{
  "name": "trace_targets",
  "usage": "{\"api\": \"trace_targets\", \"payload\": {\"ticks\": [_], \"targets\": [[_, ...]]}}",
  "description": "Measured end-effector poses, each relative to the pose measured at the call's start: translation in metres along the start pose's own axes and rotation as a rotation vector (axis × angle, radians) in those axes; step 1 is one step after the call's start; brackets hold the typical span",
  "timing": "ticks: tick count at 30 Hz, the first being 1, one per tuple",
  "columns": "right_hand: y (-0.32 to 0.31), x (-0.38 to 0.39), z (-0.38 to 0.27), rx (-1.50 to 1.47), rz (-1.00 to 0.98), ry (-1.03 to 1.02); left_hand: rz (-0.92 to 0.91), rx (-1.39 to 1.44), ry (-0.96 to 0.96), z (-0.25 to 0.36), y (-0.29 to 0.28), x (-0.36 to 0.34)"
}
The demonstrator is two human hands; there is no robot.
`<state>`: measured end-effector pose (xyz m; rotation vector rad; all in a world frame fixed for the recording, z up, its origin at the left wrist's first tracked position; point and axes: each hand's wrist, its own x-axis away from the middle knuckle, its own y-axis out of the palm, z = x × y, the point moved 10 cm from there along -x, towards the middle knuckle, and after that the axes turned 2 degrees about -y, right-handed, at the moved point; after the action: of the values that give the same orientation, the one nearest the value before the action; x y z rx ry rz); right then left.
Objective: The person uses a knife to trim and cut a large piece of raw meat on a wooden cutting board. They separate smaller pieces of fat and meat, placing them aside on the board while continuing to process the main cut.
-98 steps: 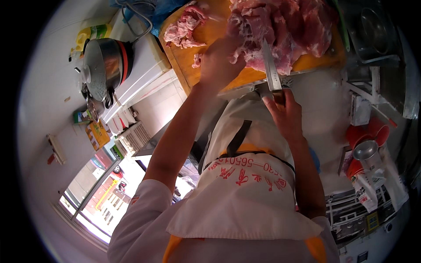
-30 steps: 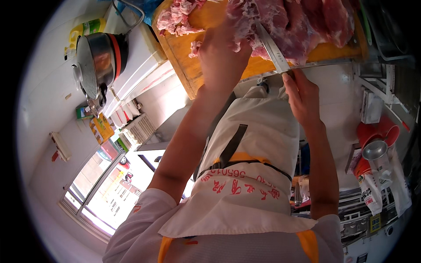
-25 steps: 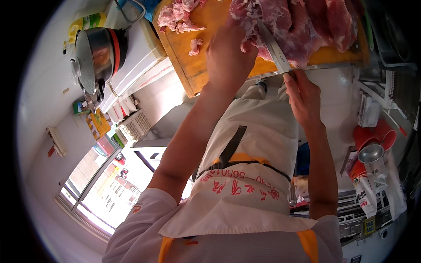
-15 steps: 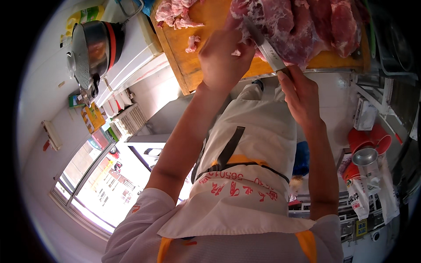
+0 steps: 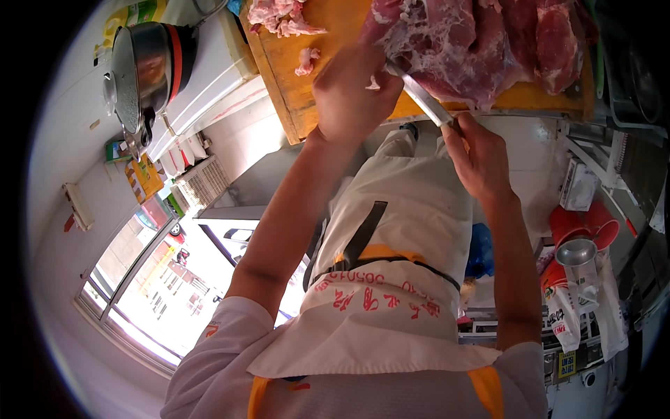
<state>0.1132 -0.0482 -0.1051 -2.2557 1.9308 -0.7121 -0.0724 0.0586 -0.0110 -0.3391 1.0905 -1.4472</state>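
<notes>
My left hand (image 5: 352,94) is closed on the left edge of a large slab of raw pink meat (image 5: 474,49), partly hiding what it grips. My right hand (image 5: 474,150) is closed round the handle of a long knife (image 5: 422,94), whose blade angles up to the meat beside my left fingers. The meat lies on a wooden cutting board (image 5: 286,77). A pile of pale trimmings (image 5: 276,15) sits at the board's upper left, and a small scrap (image 5: 307,61) lies left of my left hand.
A lidded metal pot (image 5: 146,73) stands on a white surface left of the board. A dark tray (image 5: 631,84) is at the upper right. Red containers (image 5: 569,223), a metal bowl (image 5: 576,251) and bags are low on the right. A window (image 5: 139,286) is at lower left.
The knife's tip has drawn down from within the meat toward my left fingers, its handle lower. My left hand stays at the meat's edge, wrist shifted slightly.
</notes>
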Motion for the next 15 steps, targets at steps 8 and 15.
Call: {"api": "trace_targets", "payload": {"ticks": [8, 15], "targets": [[-0.013, -0.001, -0.009, -0.058, 0.086, -0.043, -0.051, 0.058, -0.118, -0.009, -0.005, 0.012], [-0.009, 0.024, 0.009, 0.068, 0.012, 0.014, -0.113, 0.053, -0.188, -0.013, -0.010, 0.023]]}}
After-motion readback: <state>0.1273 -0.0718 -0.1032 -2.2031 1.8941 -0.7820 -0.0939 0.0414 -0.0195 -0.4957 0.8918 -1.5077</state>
